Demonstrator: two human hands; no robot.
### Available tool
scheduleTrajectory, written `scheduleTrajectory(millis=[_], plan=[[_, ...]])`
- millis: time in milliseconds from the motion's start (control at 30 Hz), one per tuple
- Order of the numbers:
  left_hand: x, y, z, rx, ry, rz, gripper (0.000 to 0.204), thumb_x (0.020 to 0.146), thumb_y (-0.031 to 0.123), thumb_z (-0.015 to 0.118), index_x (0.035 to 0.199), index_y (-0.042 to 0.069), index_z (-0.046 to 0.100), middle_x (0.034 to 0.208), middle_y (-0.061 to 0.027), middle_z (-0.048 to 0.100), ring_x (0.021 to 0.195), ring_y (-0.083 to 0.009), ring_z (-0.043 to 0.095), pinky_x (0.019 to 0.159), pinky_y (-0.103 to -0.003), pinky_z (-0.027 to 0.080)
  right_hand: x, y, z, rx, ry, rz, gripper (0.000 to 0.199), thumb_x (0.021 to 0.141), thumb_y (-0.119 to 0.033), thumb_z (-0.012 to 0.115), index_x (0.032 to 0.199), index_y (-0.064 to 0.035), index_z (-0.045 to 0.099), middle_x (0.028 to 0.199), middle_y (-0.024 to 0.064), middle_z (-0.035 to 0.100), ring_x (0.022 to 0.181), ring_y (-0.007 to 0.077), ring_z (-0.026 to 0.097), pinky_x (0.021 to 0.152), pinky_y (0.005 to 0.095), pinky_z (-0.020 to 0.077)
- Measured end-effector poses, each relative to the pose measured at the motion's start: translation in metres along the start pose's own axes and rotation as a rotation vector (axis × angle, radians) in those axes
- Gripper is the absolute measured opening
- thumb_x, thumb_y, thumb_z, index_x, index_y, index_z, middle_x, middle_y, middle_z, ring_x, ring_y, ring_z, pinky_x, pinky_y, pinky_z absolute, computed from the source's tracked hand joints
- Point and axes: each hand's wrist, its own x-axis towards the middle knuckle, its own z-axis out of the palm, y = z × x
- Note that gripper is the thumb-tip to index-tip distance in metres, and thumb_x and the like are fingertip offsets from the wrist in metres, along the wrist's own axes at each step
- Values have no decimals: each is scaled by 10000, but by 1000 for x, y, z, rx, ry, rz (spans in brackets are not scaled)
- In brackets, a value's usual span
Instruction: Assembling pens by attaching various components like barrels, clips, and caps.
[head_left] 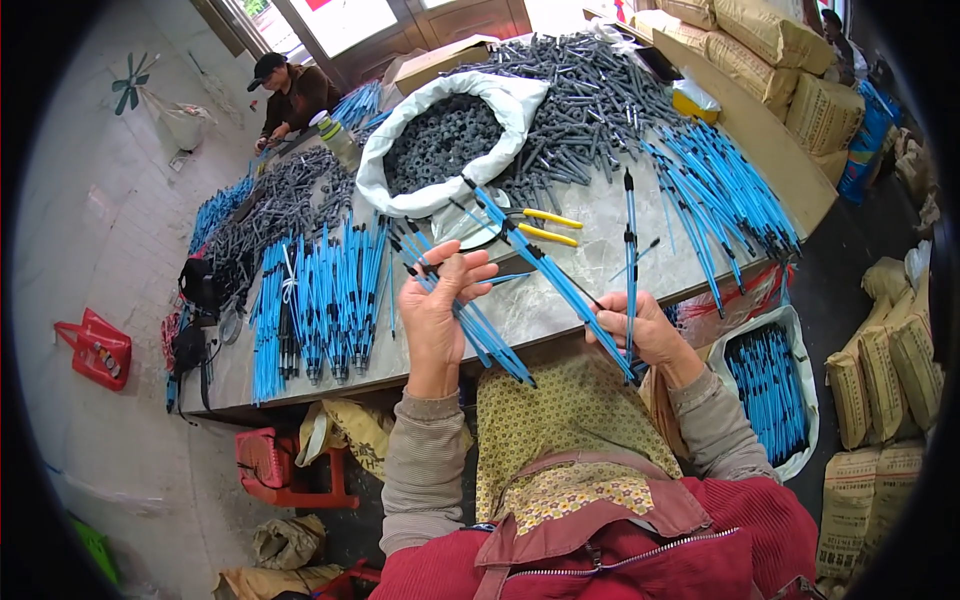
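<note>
My left hand is turned palm up, thumb bent inward, with a few thin blue rods with black fittings lying across it. My right hand has its fingers closed around more blue rods with black joints; they slant up to the left, above the table. One blue-and-black rod points upright from the same hand. Behind the hands, pliers with yellow handles lie beside a white sack filled with small dark grey parts.
Bundles of blue rods lie at the table's left front, and others on its right. Dark tubular parts are heaped behind. A co-worker works at the far left. To my right stand an open sack of blue rods and paper sacks.
</note>
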Motion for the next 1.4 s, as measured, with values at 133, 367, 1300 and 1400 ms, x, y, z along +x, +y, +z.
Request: scheduleTrajectory(millis=[133, 367, 1300, 1400], plan=[[-2, -8, 13, -55, 40, 46, 380, 931, 62, 719, 1251, -40, 543, 1069, -208, 712, 876, -268, 740, 737, -336, 624, -1, 2, 8, -86, -43, 32, 248, 980, -205, 673, 1116, 1, 698, 851, 42, 743, 581, -11, 501, 515, 167, 386], [-7, -6, 13, -40, 27, 42, 398, 848, -13, 785, 1183, -28, 571, 956, -103, 705, 831, -221, 726, 719, -312, 610, -3, -2, 19, -192, -83, 51, 283, 982, -203, 669, 1171, 7, 690, 885, 44, 749, 670, 9, 581, 582, 181, 436], [-14, -3, 27, 6, 108, 34, 301, 870, 34, 771, 1097, 17, 574, 795, -54, 630, 661, -188, 649, 600, -293, 535, -4, 15, 21, -622, -21, -431, 282, 925, -63, 702, 1183, 31, 641, 973, 70, 741, 740, 84, 650, 714, 238, 520], [-20, 3, 38, -67, 116, -56, 216, 917, 47, 721, 1094, 16, 601, 751, -38, 595, 591, -165, 600, 562, -280, 513, -8, 12, 21, -689, 15, -377, 305, 935, -84, 696, 1206, 34, 619, 987, 75, 736, 704, 72, 619, 664, 233, 506]])
